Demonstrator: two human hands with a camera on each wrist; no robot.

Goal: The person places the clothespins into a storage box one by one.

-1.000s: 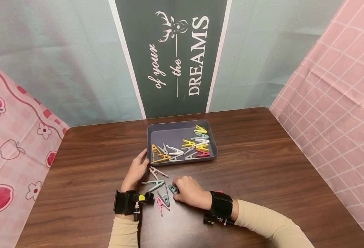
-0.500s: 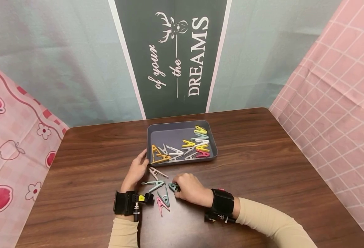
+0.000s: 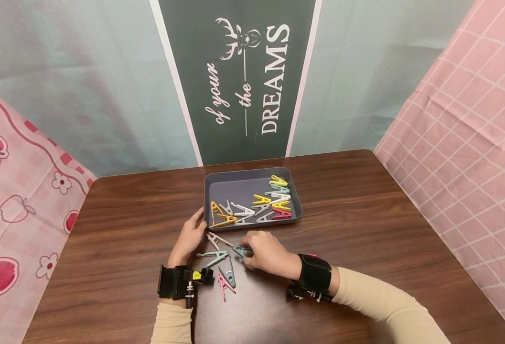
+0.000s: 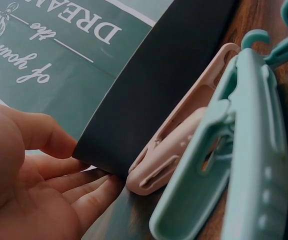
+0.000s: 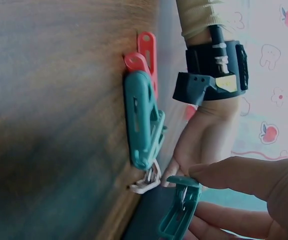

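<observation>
My left hand holds the near left corner of a grey tray, its thumb bent against the rim. My right hand pinches a teal clothespin between thumb and fingers, just in front of the tray. On the table beside it lie a beige-pink clothespin, a mint clothespin, a dark teal clothespin and a pink clothespin. In the right wrist view, the left hand shows behind the held clothespin.
Several clothespins sit in the tray: orange clothespins at the left, white and grey ones in the middle, and a column with a red clothespin at the right. The brown wooden table meets a printed curtain at the back.
My right hand has moved away from me toward the tray and slightly right, carrying the teal clothespin. My left hand and the tray stay where they were.
</observation>
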